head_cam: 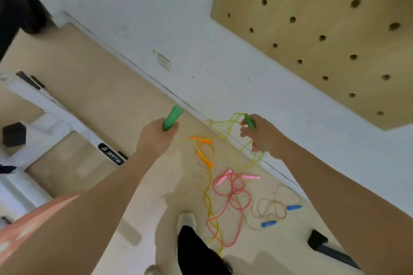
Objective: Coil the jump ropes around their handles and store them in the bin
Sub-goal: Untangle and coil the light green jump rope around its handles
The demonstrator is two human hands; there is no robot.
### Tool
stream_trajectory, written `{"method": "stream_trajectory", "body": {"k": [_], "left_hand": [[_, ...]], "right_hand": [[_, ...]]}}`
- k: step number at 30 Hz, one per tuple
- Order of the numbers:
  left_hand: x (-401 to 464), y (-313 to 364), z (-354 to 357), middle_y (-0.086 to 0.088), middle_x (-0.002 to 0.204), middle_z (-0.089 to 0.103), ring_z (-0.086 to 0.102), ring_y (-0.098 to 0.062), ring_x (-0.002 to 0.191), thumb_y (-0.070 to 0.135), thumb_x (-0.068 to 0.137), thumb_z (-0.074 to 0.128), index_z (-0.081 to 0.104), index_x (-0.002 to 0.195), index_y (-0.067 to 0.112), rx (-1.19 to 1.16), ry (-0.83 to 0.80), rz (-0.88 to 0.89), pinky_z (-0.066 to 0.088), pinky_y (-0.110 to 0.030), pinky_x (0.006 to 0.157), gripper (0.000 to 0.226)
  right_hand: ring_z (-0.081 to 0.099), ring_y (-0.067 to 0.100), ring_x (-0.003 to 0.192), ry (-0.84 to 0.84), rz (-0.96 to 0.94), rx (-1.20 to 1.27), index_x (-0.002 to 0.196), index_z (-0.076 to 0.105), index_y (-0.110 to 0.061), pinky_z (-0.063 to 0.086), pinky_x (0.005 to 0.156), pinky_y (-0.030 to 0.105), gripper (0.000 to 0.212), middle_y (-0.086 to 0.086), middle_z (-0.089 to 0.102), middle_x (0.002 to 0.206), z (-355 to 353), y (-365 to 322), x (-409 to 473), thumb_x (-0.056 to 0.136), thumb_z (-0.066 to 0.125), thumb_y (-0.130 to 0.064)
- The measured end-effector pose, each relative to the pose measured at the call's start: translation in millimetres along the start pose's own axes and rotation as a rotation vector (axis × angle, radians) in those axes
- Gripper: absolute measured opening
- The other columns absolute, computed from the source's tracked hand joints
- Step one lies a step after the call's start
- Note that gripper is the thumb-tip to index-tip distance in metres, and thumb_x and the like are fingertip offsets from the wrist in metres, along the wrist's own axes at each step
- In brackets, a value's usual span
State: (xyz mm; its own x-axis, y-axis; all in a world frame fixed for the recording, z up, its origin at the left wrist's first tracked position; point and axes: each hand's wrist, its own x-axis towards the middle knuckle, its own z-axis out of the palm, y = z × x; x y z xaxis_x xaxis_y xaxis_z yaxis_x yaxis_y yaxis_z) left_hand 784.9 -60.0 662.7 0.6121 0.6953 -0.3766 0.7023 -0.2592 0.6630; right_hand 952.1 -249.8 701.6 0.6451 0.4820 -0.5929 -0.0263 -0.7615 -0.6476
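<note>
My left hand point(154, 138) grips one green handle point(172, 117) of a jump rope, held upright above the floor. My right hand point(263, 135) holds the other green handle point(249, 121) with loops of the yellow-green cord point(225, 127) bunched around its fingers. On the floor below lie an orange-handled rope point(204, 158) with a yellow cord, a pink rope point(232, 194), and a blue-handled rope point(271, 210) with a tan cord. No bin is in view.
A white wall point(201, 40) with a socket point(164, 61) runs diagonally, and a wooden pegboard point(324, 29) hangs on it. A white frame with a black label point(110, 154) stands at left. My shoe point(186, 221) and a black object point(317, 240) are near the ropes.
</note>
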Motion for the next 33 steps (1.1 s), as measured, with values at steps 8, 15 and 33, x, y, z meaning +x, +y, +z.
{"method": "stream_trajectory", "body": {"k": [8,15,33], "left_hand": [[-78,-1,-31,0.001,0.058,0.056,0.053,-0.024,0.062,0.033,0.092,0.046,0.046,0.059,0.017,0.053,-0.077,0.053,0.039,-0.031,0.063,0.037],[-170,-12,-46,-0.001,0.064,0.046,0.048,-0.015,0.052,0.028,0.091,0.052,0.053,0.092,0.01,-0.198,-0.168,0.153,0.044,-0.03,0.055,0.018],[-306,-7,-51,0.005,0.052,0.03,0.027,-0.002,0.033,0.022,0.095,0.054,0.062,0.085,0.012,-0.621,-0.44,0.238,0.026,-0.013,0.033,0.017]], "right_hand": [[0.053,0.009,0.096,0.269,-0.361,-0.062,0.098,0.062,-0.021,0.042,0.088,0.028,0.012,-0.009,0.059,0.104,14,28,-91,0.09,0.059,-0.013],[0.05,0.013,0.068,0.032,-0.454,0.538,0.07,0.069,-0.026,0.04,0.069,0.025,0.023,-0.006,0.058,0.07,57,21,-197,0.082,0.059,-0.01],[0.056,0.025,0.097,0.612,-0.181,-0.054,0.097,0.063,-0.002,0.037,0.077,0.018,0.013,0.014,0.061,0.102,93,107,-353,0.09,0.055,-0.009]]}}
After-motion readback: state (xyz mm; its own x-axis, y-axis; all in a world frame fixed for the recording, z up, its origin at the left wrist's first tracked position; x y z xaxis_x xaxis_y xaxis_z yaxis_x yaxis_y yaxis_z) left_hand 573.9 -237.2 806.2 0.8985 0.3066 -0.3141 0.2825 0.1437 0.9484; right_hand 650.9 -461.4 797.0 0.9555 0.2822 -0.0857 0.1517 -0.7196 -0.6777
